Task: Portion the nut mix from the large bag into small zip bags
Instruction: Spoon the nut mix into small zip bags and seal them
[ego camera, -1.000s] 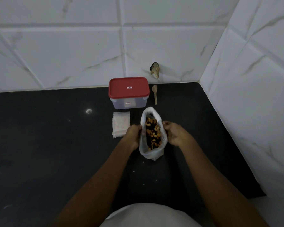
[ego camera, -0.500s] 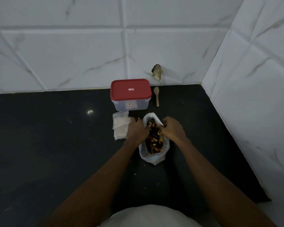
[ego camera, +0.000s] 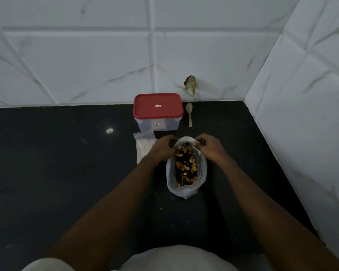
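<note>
A large bag (ego camera: pixel 186 169) of nut mix (ego camera: pixel 185 167) stands open on the black table (ego camera: pixel 67 173), small zip bags (ego camera: pixel 144 145) just left of it, before a red-lidded container (ego camera: pixel 158 112). The left hand (ego camera: pixel 161 148) and right hand (ego camera: pixel 210 147) each pinch the bag's far rim with curled fingers.

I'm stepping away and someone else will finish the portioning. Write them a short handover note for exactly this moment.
The left hand and right hand each pinch the far rim of the large bag, holding its mouth open.
It stands on the black counter, nut mix inside. The small zip bags lie stacked just left of it, in front of the red-lidded container; the wooden spoon lies right of the container, untouched.
Done: large bag opened.
Left: all portioning; no small bag looks filled yet.
</note>
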A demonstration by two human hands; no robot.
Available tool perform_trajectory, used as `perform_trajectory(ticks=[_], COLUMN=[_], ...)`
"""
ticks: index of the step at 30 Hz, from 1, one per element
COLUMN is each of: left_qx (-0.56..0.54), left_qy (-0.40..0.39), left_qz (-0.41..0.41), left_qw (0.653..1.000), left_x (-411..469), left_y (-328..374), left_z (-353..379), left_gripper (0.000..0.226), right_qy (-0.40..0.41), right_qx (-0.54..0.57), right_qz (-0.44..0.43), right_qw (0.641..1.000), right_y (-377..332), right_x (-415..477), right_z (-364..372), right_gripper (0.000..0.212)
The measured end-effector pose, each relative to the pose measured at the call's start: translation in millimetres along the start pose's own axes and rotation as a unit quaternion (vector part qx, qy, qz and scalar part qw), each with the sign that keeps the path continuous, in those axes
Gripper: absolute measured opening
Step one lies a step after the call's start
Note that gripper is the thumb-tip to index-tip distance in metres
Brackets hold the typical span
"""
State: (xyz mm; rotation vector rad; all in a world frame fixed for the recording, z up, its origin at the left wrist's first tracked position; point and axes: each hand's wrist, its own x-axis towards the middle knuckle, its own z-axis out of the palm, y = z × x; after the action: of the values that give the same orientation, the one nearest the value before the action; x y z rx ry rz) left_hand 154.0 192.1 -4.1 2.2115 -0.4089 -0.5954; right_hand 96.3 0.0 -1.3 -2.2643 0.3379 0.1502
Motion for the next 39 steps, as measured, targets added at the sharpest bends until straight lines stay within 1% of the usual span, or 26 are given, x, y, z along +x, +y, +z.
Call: perform_trajectory(ticks=[2, 4, 6, 8, 10, 12, 13, 15, 16, 17, 18, 19, 21, 22, 24, 26, 27, 29, 31, 32, 33, 34, 35, 37, 38, 39], left_qx=[0.02, 0.031, 0.005, -0.069, -0.192, -0.337, -0.397, -0.471, -0.493, -0.511, -0.526, -0.536, -0.53, -0.514, -0.461, -0.364, -0.303, -0.177, -0.09, -0.089, -0.12, -0.178, -0.249, -0.391, -0.427, -0.435], left_qy=[-0.01, 0.0, -0.001, -0.022, -0.037, -0.05, -0.058, -0.071, -0.069, -0.059, -0.044, -0.029, -0.005, 0.004, 0.011, 0.018, 0.021, 0.031, 0.045, 0.046, 0.044, 0.039, 0.033, 0.046, 0.061, 0.076], left_qz=[0.002, -0.002, -0.02, -0.082, -0.178, -0.234, -0.244, -0.258, -0.264, -0.268, -0.269, -0.269, -0.27, -0.265, -0.244, -0.213, -0.189, -0.141, -0.117, -0.125, -0.144, -0.169, -0.189, -0.207, -0.209, -0.206], left_qw=[1.0, 1.0, 1.0, 0.994, 0.965, 0.911, 0.883, 0.841, 0.826, 0.814, 0.806, 0.8, 0.804, 0.816, 0.853, 0.907, 0.934, 0.974, 0.988, 0.987, 0.981, 0.969, 0.949, 0.896, 0.878, 0.873], left_x=[3.9, 5.4, 7.2, 8.1, 11.2, 8.4, 6.0, 2.8, 2.8, 2.9, 3.9, 4.4, 4.1, 3.8, 4.1, 2.7, 0.0, -5.7, -7.6, -7.6, -7.5, -5.6, -2.9, -1.2, -0.7, 1.0], left_y=[1.6, 5.3, 6.8, 8.9, 8.3, 8.1, 8.4, 8.1, 8.4, 8.5, 8.0, 7.9, 3.7, 0.4, -3.7, -3.9, -2.1, 2.0, 4.7, 6.8, 9.7, 12.3, 15.2, 21.2, 21.8, 20.0], left_z=[-0.4, 1.2, 3.7, 4.5, 3.3, 2.4, 2.4, 5.3, 8.0, 10.6, 13.0, 14.8, 16.9, 17.2, 18.1, 18.7, 18.1, 19.4, 20.2, 19.7, 18.5, 17.7, 18.0, 19.7, 21.0, 22.8], left_gripper=[0.029, 0.025, 0.025, 0.027, 0.029, 0.022, 0.016, 0.014, 0.017, 0.019, 0.019, 0.018, 0.019, 0.022, 0.032, 0.042, 0.044, 0.039, 0.032, 0.031, 0.03, 0.03, 0.031, 0.031, 0.029, 0.027], right_qy=[0.011, 0.015, 0.006, -0.01, -0.041, -0.082, -0.095, -0.109, -0.11, -0.108, -0.1, -0.094, -0.088, -0.083, -0.063, -0.038, -0.026, -0.024, -0.033, -0.036, -0.038, -0.038, -0.037, -0.029, -0.022, -0.015], right_qx=[0.004, -0.029, -0.036, 0.006, 0.079, 0.188, 0.262, 0.391, 0.436, 0.466, 0.482, 0.486, 0.469, 0.445, 0.358, 0.258, 0.212, 0.153, 0.171, 0.189, 0.209, 0.235, 0.275, 0.368, 0.392, 0.392], right_qz=[-0.025, -0.039, -0.031, 0.009, 0.083, 0.169, 0.206, 0.275, 0.292, 0.297, 0.297, 0.289, 0.268, 0.256, 0.23, 0.213, 0.21, 0.205, 0.212, 0.216, 0.221, 0.231, 0.243, 0.269, 0.276, 0.279], right_qw=[1.0, 0.999, 0.999, 1.0, 0.993, 0.964, 0.938, 0.872, 0.844, 0.826, 0.819, 0.82, 0.837, 0.854, 0.903, 0.942, 0.954, 0.966, 0.962, 0.957, 0.952, 0.943, 0.929, 0.889, 0.877, 0.876], right_y=[-2.6, -4.3, -3.0, -4.0, -4.1, -2.2, 1.0, 6.2, 8.4, 8.9, 8.3, 7.9, 8.7, 11.8, 20.6, 27.8, 30.4, 34.5, 31.8, 30.1, 26.7, 24.1, 20.8, 16.1, 15.0, 13.1], right_x=[1.3, 4.0, 7.6, 10.4, 15.2, 18.5, 19.2, 15.5, 13.9, 11.9, 10.8, 9.7, 8.4, 7.4, 2.3, -6.0, -10.4, -17.2, -21.6, -22.0, -21.9, -20.6, -20.2, -18.7, -16.5, -16.0], right_z=[2.0, 4.9, 4.8, 1.6, -1.1, -2.2, -0.9, 3.6, 6.7, 8.7, 9.6, 10.5, 9.4, 8.3, 5.2, 1.4, -0.3, -1.4, -1.7, -0.5, 0.7, 2.7, 4.4, 7.7, 9.6, 10.4], right_gripper=[0.028, 0.021, 0.012, 0.015, 0.02, 0.028, 0.033, 0.036, 0.035, 0.034, 0.032, 0.029, 0.027, 0.029, 0.039, 0.049, 0.048, 0.036, 0.024, 0.02, 0.019, 0.017, 0.015, 0.015, 0.016, 0.017])
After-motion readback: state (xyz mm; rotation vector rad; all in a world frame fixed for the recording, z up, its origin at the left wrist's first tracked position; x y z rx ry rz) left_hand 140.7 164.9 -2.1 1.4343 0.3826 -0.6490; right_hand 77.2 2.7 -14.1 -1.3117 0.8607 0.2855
